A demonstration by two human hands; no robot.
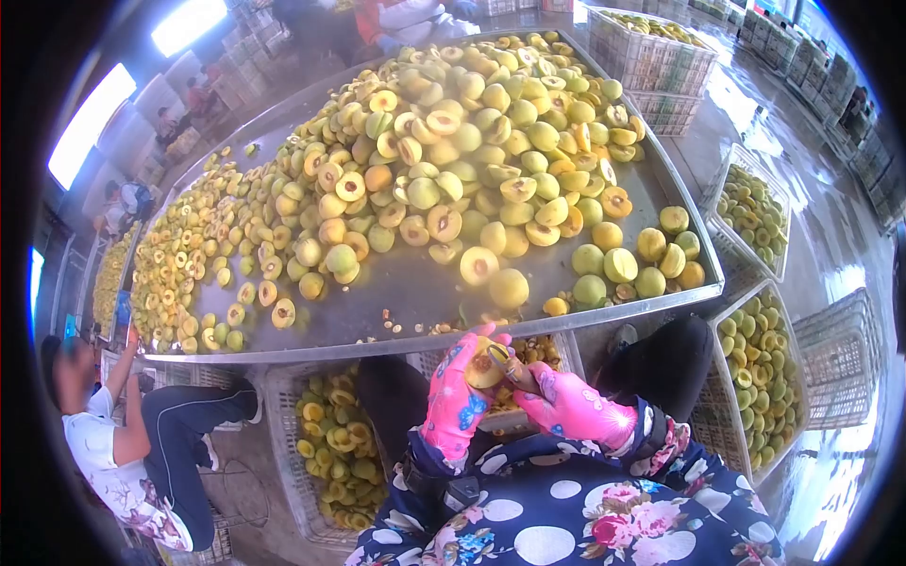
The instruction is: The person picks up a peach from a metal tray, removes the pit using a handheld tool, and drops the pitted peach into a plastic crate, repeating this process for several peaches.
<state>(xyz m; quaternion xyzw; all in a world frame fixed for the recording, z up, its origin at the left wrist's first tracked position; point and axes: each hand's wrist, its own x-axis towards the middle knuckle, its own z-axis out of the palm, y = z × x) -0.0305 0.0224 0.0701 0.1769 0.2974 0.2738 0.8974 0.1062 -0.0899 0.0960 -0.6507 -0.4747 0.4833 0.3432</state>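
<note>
My left hand [457,394], in a pink glove with blue butterflies, is closed round a halved peach [484,369] with its cut face turned up. My right hand [564,400], also pink-gloved, grips a small curved pitting tool [498,353] against that cut face; its exact shape is hard to make out. Both hands are just off the near rim of a metal table [406,347], above a crate [569,351] of fruit pieces. A big heap of whole and halved yellow-green peaches [444,222] covers much of the table.
Crates of peaches stand by my legs: one at left [276,415], one at right [791,415]. Farther right are an upended crate [835,354] and another filled crate [783,212]. Stacked crates [661,71] stand behind. A co-worker [123,443] sits at left; others work beyond the table.
</note>
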